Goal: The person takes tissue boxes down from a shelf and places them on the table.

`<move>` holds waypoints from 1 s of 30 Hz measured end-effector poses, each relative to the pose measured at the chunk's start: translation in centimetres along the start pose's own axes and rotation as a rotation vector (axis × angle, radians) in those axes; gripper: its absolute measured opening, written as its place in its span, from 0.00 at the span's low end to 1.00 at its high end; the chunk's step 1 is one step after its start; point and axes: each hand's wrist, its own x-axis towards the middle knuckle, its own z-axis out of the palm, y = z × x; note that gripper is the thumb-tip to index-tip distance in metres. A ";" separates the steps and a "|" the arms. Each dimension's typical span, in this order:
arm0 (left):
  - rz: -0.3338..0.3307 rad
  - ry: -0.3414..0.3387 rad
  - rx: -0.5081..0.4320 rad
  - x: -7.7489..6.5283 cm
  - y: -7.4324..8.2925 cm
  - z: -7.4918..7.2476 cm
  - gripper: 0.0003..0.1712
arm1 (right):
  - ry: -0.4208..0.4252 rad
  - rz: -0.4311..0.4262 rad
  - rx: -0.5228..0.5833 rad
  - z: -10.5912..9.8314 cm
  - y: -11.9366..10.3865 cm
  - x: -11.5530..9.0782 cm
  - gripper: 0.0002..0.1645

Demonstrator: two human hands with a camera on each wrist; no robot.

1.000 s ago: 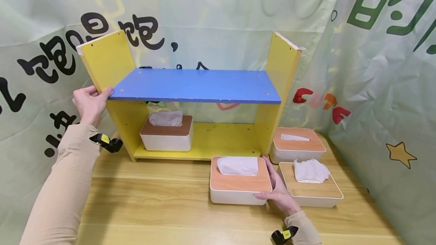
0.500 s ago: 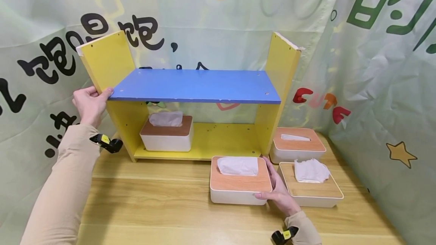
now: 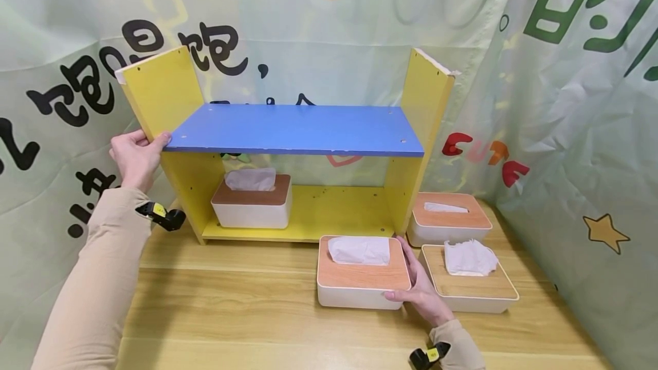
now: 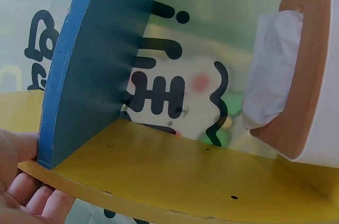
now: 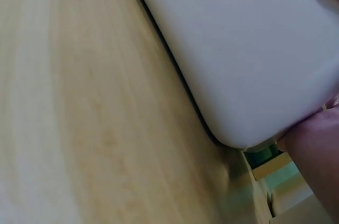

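My left hand (image 3: 137, 156) grips the left yellow side panel of the shelf unit (image 3: 303, 124), thumb at the end of the blue shelf board and fingers behind the panel, as the left wrist view also shows. My right hand (image 3: 418, 290) holds the right end of a tissue box (image 3: 360, 298) with a wood-look lid and white base, thumb on the front and fingers round the back corner. That box sits on the table in front of the shelf. Another tissue box (image 3: 251, 216) stands inside the lower compartment at the left, a tissue sticking up from its lid.
Two more tissue boxes stand right of the shelf: one at the back (image 3: 452, 233), one nearer (image 3: 478, 304) just beside my right hand. A printed cloth (image 3: 565, 130) hangs behind and along the sides of the wooden table (image 3: 231, 313).
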 end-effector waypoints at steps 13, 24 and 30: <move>0.016 -0.003 0.014 -0.1 -0.1 0.0 0.32 | 0.009 0.011 -0.009 -0.1 0.2 -0.1 0.75; 0.009 -0.005 0.007 -0.1 -0.1 -0.1 0.32 | -0.018 0.022 0.003 -0.2 0.1 -0.1 0.75; 0.010 -0.004 0.007 0.1 -0.1 -0.1 0.32 | -0.027 0.010 0.022 -0.3 0.1 -0.1 0.75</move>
